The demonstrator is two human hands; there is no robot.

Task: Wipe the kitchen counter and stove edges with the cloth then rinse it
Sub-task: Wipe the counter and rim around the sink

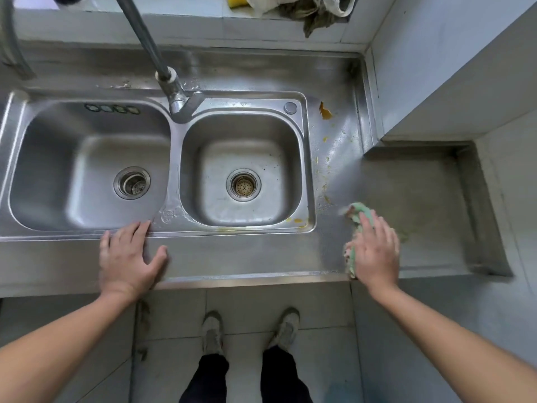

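Home kitchen. Stainless steel double-basin sink [162, 225] fills the left and centre of the frame, swivel faucet [174, 97] above the divider, steel surface [406, 193] at right with yellow food bits [325, 110]. Sponge [236, 0] and rags [311, 13] on tiled ledge at top; tiled floor [244, 309] below.

Two sink basins sit side by side in the counter [247, 257], the left basin [87, 167] beside the right basin [244, 167], with the faucet [177, 103] behind, between them. Right of the right basin, the cloth [356, 222] lies on the counter under the right hand [374, 251]. The left hand [128, 257] rests flat on the counter's front edge, before the basins.
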